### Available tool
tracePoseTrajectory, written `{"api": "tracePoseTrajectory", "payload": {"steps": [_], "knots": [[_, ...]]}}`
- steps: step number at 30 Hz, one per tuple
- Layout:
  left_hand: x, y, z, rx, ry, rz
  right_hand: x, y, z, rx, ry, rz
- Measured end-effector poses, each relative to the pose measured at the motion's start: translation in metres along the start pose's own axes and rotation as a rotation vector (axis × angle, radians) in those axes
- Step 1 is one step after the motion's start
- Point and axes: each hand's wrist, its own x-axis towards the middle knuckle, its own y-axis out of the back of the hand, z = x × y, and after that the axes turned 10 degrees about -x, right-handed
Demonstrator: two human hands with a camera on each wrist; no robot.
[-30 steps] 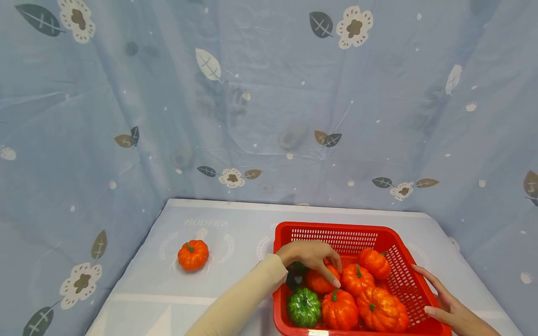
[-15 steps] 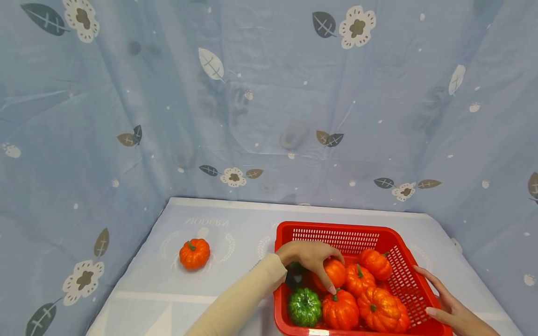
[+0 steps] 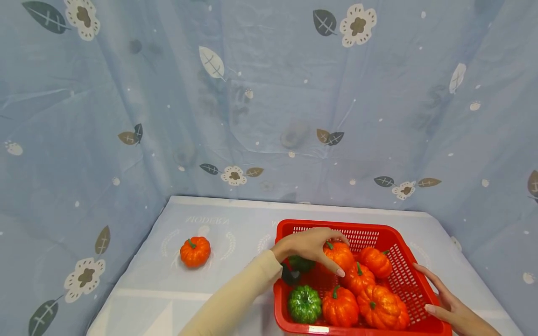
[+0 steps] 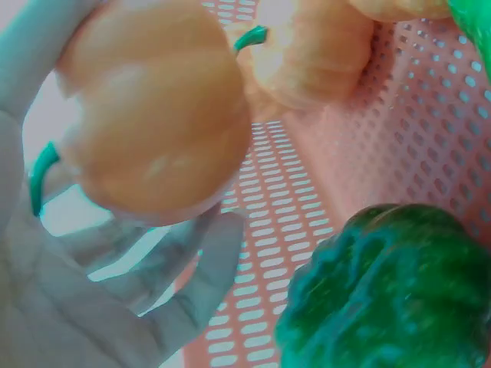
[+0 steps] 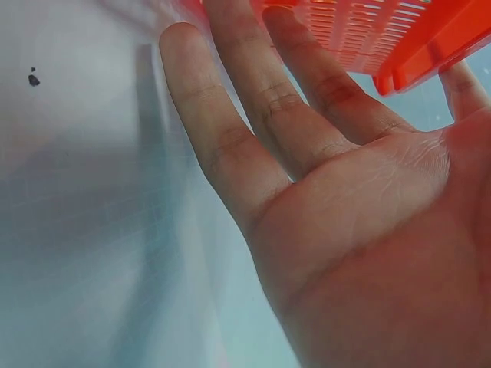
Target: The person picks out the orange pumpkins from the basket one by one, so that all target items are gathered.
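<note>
In the head view my left hand [image 3: 308,243] grips a small orange pumpkin [image 3: 339,254] inside the red basket [image 3: 279,298], fingers curled over its far side and thumb on the near side. The left wrist view shows this pumpkin [image 4: 157,107] between thumb and fingers, its green stem pointing toward the palm. Beside the hand lie a dark green pumpkin [image 4: 391,291] and several other orange ones, including a large ribbed one [image 3: 383,308]. My right hand [image 3: 451,311] touches the basket's right side, its fingers [image 5: 230,146] fairly straight along the outside and the thumb at the rim.
A lone orange pumpkin [image 3: 195,252] sits on the pale patterned tablecloth [image 3: 168,303], left of the basket. A bright green pumpkin [image 3: 304,304] occupies the basket's near left corner. Blue floral cloth [image 3: 260,112] hangs behind and at both sides.
My left hand has raised the orange pumpkin and shifted it away toward the basket's far side, opening a gap behind the near pumpkins. The right hand stays at the basket's side.
</note>
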Motion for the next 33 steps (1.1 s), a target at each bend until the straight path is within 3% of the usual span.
{"api": "tracePoseTrajectory", "payload": {"steps": [4,10,15,24,33], "knots": [[-0.010,0.011,0.002,-0.014,-0.025,0.070,0.000,-0.001,-0.001,-0.024,0.010,0.011],[-0.031,0.027,0.003,-0.133,-0.016,0.231,0.001,-0.001,-0.002,-0.023,-0.003,0.019],[-0.050,0.038,-0.004,-0.147,-0.038,0.302,0.002,-0.001,-0.002,-0.020,-0.013,0.021],[-0.081,0.044,-0.013,-0.191,0.025,0.490,0.002,-0.002,0.000,-0.011,-0.006,0.021],[-0.113,0.050,-0.025,-0.151,0.029,0.571,0.002,0.001,0.001,-0.017,0.000,0.009]]}}
